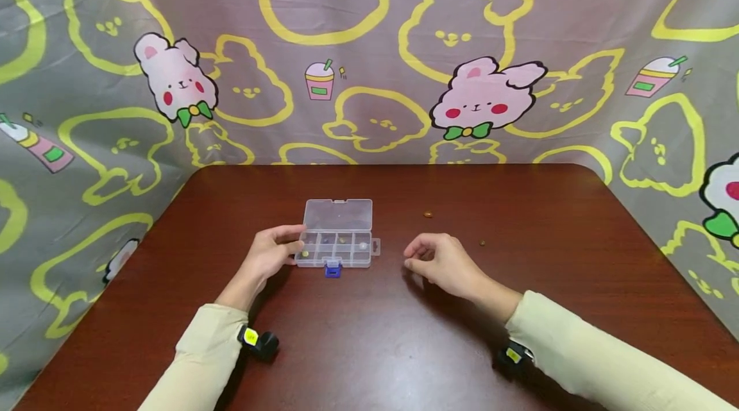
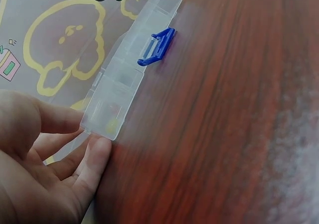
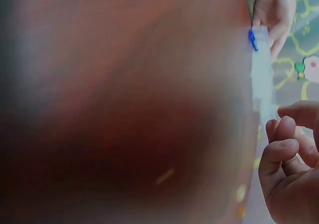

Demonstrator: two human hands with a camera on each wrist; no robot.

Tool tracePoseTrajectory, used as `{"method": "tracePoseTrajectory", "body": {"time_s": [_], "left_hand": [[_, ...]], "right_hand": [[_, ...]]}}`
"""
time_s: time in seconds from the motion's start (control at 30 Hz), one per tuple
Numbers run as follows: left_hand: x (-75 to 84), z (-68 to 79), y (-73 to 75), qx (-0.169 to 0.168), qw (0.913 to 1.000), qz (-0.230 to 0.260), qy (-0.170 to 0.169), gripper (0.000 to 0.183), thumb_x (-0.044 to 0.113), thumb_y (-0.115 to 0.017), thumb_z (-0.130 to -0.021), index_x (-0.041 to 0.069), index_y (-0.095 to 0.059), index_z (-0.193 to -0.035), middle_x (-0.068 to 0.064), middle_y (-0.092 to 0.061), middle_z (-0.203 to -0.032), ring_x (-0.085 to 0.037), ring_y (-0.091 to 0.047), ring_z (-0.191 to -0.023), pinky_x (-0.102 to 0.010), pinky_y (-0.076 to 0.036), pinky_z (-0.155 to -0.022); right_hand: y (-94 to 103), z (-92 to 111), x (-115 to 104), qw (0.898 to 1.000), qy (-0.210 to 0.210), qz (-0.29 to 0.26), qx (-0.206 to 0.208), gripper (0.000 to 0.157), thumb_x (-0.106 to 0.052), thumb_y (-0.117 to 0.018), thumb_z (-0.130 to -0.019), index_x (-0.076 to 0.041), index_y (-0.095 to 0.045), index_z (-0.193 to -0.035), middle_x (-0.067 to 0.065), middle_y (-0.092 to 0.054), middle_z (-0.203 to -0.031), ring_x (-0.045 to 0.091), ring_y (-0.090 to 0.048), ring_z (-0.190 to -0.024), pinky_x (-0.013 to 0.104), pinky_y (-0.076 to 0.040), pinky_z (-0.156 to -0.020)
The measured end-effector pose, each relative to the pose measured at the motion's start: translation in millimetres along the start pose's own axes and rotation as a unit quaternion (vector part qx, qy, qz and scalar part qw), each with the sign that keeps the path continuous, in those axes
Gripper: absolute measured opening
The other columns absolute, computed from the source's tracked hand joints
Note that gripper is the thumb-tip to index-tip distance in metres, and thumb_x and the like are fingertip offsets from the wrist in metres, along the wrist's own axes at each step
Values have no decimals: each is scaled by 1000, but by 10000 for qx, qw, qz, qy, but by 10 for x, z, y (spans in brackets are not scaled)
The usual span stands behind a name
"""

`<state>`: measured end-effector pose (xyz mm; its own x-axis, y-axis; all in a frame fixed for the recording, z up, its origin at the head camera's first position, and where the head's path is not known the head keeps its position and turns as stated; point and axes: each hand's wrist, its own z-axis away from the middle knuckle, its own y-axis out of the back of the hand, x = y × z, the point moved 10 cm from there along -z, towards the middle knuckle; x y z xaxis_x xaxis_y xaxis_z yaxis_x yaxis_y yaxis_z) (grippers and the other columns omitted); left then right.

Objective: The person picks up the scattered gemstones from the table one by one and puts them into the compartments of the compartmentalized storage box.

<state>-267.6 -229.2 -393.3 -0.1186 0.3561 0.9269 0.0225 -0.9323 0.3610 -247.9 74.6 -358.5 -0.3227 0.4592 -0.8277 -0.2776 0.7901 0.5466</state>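
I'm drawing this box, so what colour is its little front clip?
The clip is blue, clearest in the left wrist view.

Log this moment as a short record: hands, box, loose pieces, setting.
Left hand: holds the left end of the box
Right hand: right of the box, fingers bent, no held thing visible
Box: clear, divided, lid open, blue latch in front
Contents: small pieces, including a yellow piece at front left
Loose: amber piece, smaller brown piece
Setting: dark table, cartoon-print cloth behind
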Motion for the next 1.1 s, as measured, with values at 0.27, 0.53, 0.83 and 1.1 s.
{"method": "tracePoseTrajectory", "body": {"time_s": [0.27, 0.53, 0.83, 1.1], "left_hand": [[-49, 60, 47, -28, 10000, 1, 35, 40, 0, -65, -92, -4, -62, -132, -26, -62, -129, -21, -66, -91, -29, -58, -66], [-41, 27, 32, -10, 10000, -10, 48, 39, -1, -64, -93, -3, -63, -132, -26, -62, -129, -21, -66, -89, -28, -58, -65], [-37, -14, 15, -51, 9999, -64, 107, 39, 1, -64, -94, -2, -63, -133, -24, -62, -130, -24, -65, -94, -29, -58, -68], [-39, -31, 4, -36, 9998, -136, 169, 39, 2, -64, -95, 0, -63, -134, -23, -61, -130, -26, -64, -99, -29, -58, -69]], "right_hand": [[232, 245, 332, 9996, -238, -8, 151, 9, -1, -75, -85, -7, -71, -89, 1, -67, -75, 13, -54, -49, 27, -48, -46], [603, 341, 533, 9974, -451, 357, 437, 8, -5, -76, -86, -8, -72, -92, 2, -66, -74, 16, -56, -52, 29, -47, -47], [988, 369, 749, 9905, -739, 819, 816, 10, -5, -77, -85, -4, -72, -95, 3, -65, -70, 16, -56, -53, 27, -45, -47], [1122, 322, 858, 9894, -883, 898, 728, 16, -7, -79, -83, -2, -71, -97, 5, -66, -75, 16, -57, -55, 27, -47, -50]]}}
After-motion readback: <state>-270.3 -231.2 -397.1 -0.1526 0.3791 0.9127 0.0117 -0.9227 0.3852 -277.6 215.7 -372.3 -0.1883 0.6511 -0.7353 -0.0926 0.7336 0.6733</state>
